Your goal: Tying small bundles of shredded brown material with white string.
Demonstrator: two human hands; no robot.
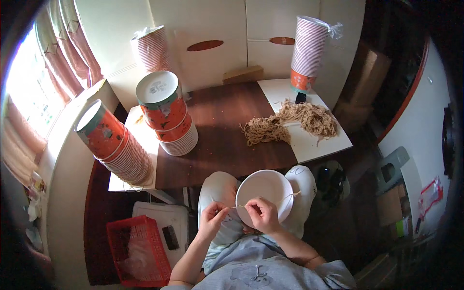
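A white paper bucket (265, 184) rests in my lap between my knees, its mouth facing up. At its left rim, a thin tan string (236, 207) stretches between my two hands. My left hand (212, 217), just left of the bucket, pinches one end. Over the bucket's near edge, my right hand (263, 217) closes its fingertips on the string. A knotted piece of string (293, 194) shows at the bucket's right rim. Whether the two pieces are joined is hidden from me.
On the table (220, 125) lies a heap of tan strings (309, 119). Bucket stacks stand at the left (118, 150), centre left (169, 116), back left (152, 52) and back right (308, 48). A red basket (140, 258) and dark phone (170, 238) are low at left.
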